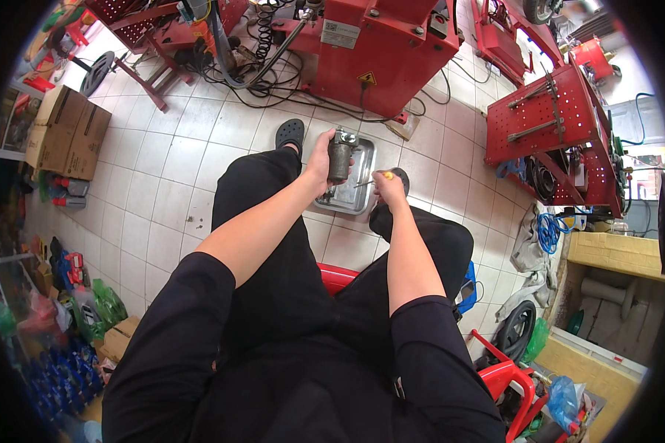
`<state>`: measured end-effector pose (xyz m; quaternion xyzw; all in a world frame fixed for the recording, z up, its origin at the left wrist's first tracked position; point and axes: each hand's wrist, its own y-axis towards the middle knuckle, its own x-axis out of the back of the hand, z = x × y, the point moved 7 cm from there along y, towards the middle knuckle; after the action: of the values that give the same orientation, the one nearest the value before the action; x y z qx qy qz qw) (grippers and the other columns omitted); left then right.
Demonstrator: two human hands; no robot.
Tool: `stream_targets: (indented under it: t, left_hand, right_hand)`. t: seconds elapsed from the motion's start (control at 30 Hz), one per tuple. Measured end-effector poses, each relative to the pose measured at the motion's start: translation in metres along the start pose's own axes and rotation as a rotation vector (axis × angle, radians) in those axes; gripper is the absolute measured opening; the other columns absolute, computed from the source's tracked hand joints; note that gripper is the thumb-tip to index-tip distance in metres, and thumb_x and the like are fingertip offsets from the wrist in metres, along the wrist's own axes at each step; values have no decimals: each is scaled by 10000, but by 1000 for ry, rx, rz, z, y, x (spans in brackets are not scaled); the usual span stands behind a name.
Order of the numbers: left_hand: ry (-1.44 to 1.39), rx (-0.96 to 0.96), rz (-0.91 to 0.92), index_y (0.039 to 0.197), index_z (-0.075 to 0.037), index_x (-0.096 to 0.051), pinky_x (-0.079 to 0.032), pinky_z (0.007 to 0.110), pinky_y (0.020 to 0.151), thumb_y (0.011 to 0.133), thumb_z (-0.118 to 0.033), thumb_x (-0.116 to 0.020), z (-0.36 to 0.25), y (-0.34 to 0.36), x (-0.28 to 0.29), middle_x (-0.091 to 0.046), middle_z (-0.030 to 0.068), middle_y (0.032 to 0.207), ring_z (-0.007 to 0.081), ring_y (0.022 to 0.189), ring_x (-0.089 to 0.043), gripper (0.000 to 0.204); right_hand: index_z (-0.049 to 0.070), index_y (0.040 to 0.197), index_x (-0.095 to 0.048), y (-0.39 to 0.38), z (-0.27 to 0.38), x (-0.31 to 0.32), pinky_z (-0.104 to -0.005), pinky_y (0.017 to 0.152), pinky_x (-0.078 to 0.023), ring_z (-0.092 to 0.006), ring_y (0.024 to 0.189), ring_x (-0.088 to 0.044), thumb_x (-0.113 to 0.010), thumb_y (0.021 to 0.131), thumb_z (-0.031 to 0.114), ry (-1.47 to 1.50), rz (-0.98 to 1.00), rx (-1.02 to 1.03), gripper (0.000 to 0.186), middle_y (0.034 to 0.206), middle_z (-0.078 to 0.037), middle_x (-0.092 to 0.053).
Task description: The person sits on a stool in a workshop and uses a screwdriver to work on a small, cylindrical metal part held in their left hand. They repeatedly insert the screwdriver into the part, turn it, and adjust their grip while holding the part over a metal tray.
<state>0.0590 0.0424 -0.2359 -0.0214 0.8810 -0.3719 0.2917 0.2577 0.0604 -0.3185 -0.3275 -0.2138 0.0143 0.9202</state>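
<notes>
My left hand (321, 156) is wrapped round a grey metal cylinder with a fitting on its end (339, 159), held upright over a shallow metal tray (369, 159). The tray rests on the floor between my feet, and small dark parts show in its near left corner. To the right of the cylinder, my right hand (390, 189) is closed on a screwdriver with a yellow handle (389, 176). Its thin shaft points left, toward the cylinder, with a gap between them. My palm hides part of the cylinder's left side.
A red machine (380, 59) stands ahead, black cables (295, 92) lying at its base. At right is a red perforated stand (528, 122) with long tools. Cardboard boxes (66, 133) are stacked at left. A few small bits (193, 219) lie on the tiles.
</notes>
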Motion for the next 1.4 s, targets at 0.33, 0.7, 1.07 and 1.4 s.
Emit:
stream_targets:
  t: [0.33,0.7,1.07,1.4]
  left_hand:
    - [2,-5,28,865,-188,-603,-429,316,564,784,-660,-378,0,1,0,-610,16,693,147,600,-569,529]
    - [0,-13,23,848,-158,-570,-449,330,532,795,-637,-388,-2,0,-1,-607,40,710,173,603,-590,515]
    - [13,-10,4,868,-195,-606,-432,303,529,781,-657,-388,0,0,0,-612,16,691,141,587,-572,518]
    - [11,-18,28,889,-151,-577,-448,323,538,795,-648,-384,-1,2,-1,-614,42,734,173,623,-594,542]
  right_hand:
    - [65,1029,-649,6,-9,13,-373,829,-472,-310,963,-608,-686,723,252,-400,-181,119,361,990,-184,-641]
    - [58,1031,-649,3,-5,15,-374,827,-472,-315,967,-606,-683,725,240,-346,-189,140,358,997,-187,-639]
    - [67,1037,-649,2,-5,17,-377,834,-471,-317,971,-605,-674,730,246,-364,-209,141,356,995,-188,-640]
    - [68,1003,-654,-1,5,17,-401,805,-471,-335,959,-602,-645,734,283,-336,-224,168,344,974,-194,-641]
